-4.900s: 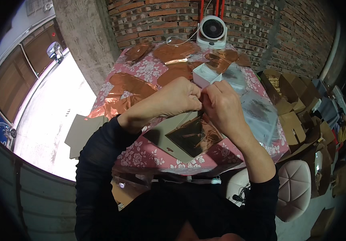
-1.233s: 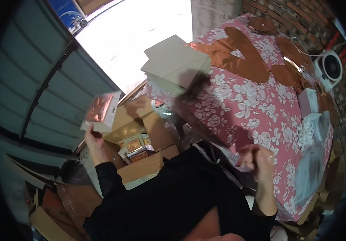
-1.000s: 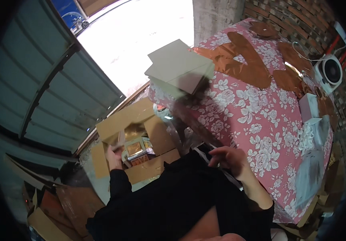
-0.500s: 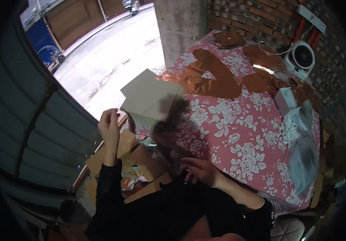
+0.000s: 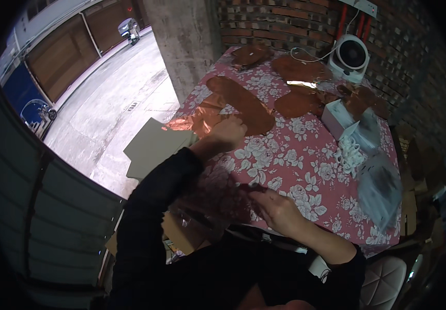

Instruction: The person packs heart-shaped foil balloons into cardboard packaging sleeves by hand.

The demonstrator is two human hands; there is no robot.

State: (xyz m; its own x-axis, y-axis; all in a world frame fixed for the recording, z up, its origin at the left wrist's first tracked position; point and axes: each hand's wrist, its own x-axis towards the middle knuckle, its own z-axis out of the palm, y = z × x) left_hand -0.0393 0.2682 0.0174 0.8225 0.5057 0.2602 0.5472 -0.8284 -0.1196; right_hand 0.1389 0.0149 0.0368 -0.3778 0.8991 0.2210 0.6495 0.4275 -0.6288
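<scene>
Over the near edge of a flat copper-coloured foil sheet point(image 5: 251, 103), my left hand point(image 5: 227, 133) is curled closed, its arm stretched across the table. Whatever its fingers may hold is hidden. My right hand point(image 5: 280, 211) hovers by the table's near edge with thumb and fingers pressed together; what lies between them is too dark to name. A beige-grey flat-sided cardboard piece point(image 5: 153, 144) sits at the table's left edge, partly behind my left forearm. The tabletop wears a pink cloth with white flowers point(image 5: 305, 170).
More copper foil pieces point(image 5: 300, 101) lie toward the back. To the right are a white box point(image 5: 339, 119), a tangle of white strips point(image 5: 350, 155) and clear plastic bags point(image 5: 379, 188). A white fan point(image 5: 351, 54) stands by the brick wall. An opened carton point(image 5: 181, 235) is below the table's left side.
My left hand has swung from left of the cardboard piece over to the foil, and its fingers have curled in. My right hand has risen slightly. The view has shifted right.
</scene>
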